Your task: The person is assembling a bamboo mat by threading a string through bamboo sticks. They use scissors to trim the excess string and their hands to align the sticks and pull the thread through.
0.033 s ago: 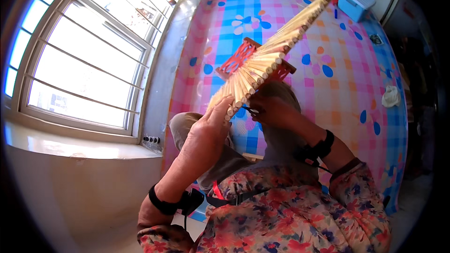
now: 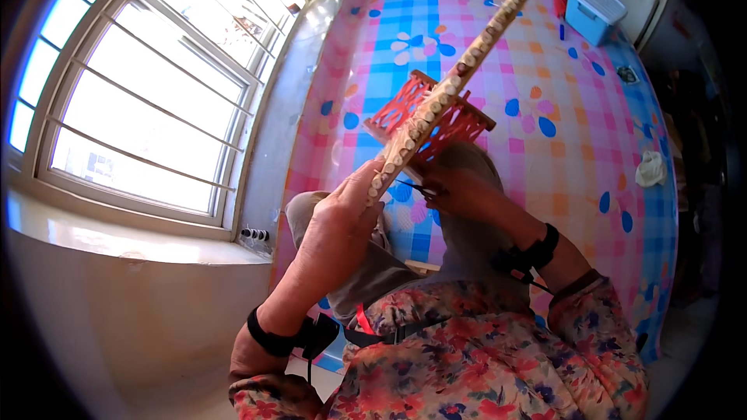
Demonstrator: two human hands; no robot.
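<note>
A long row of pale stalks (image 2: 450, 90), joined side by side into a mat, stands nearly edge-on with its round cut ends toward me. My left hand (image 2: 348, 204) is closed on its near lower end. Below that edge, my right hand (image 2: 461, 188) is closed around a dark, thin, pointed tool (image 2: 416, 185), whose kind I cannot make out; its tip comes close to the stalk ends. Under the mat is a red lattice stool (image 2: 401, 105) with wooden bars, partly hidden by the stalks.
A checked floor covering (image 2: 537, 171) with flower prints spreads under my legs. To the left is a barred window (image 2: 148, 101) above a sill. A blue lidded box (image 2: 591, 12) stands at the far right, and a crumpled white cloth (image 2: 650, 169) lies at the right.
The mat has tilted from showing its broad, fanned side to nearly edge-on, and its far end has moved up and left. Both hands keep about the same places.
</note>
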